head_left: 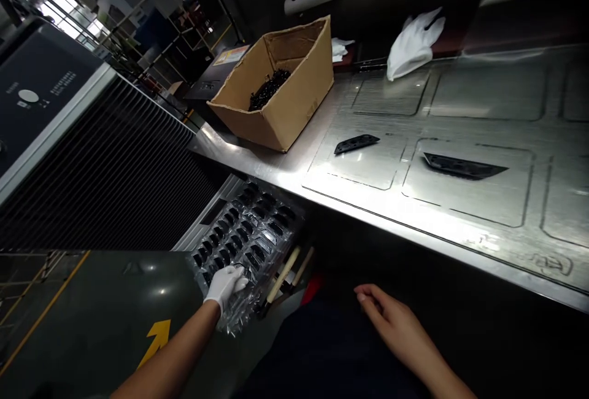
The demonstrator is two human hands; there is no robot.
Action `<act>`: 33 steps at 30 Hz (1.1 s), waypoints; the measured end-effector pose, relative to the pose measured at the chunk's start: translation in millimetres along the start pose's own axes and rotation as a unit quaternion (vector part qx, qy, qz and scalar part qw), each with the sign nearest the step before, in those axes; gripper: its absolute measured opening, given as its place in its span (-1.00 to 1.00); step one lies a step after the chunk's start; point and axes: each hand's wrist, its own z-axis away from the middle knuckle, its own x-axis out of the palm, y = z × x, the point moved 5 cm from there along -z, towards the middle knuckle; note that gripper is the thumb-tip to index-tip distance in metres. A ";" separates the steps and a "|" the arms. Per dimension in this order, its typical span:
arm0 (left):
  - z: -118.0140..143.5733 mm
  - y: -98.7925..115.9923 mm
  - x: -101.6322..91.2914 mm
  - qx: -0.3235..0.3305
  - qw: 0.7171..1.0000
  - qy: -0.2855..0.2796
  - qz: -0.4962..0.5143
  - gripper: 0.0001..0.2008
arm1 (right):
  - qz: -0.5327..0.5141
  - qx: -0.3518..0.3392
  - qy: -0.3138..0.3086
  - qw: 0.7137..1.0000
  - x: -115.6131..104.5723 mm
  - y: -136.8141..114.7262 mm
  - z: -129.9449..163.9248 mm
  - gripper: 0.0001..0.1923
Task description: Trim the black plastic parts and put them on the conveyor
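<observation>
My left hand [224, 285], in a white glove, reaches down beside the bench and rests its fingers on a clear plastic tray [248, 233] with rows of small black parts in its pockets. Whether the fingers pinch a part I cannot tell. My right hand [391, 319] is bare, fingers loosely apart, holding nothing, hovering below the front edge of the steel bench [414, 215]. Two black plastic parts lie on the bench top: a short one [356, 143] and a longer one [462, 167].
An open cardboard box [280, 86] holding several black parts stands on the bench's left end. A white glove [414, 43] lies at the back. A dark ribbed machine [92, 159] is at the left. The floor shows a yellow arrow [156, 339].
</observation>
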 end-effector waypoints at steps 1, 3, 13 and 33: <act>-5.5 -4.4 0.0 -0.008 1.000 0.003 -0.002 -0.73 | 0.004 0.000 -0.003 1.000 0.4 -0.9 -0.5 -0.49; -16.1 -8.6 2.9 -0.020 1.000 0.007 -0.010 -0.74 | 0.007 0.000 -0.004 1.000 1.2 -2.2 -0.9 -0.49; -37.7 -12.1 7.1 -0.068 0.984 0.006 -0.163 -0.70 | -0.018 0.004 -0.005 1.000 -0.7 -5.1 1.6 -0.52; 216.6 300.8 144.7 0.780 0.598 -0.077 -0.169 -0.81 | -0.032 -0.024 0.063 0.997 -3.3 -19.1 8.5 -0.75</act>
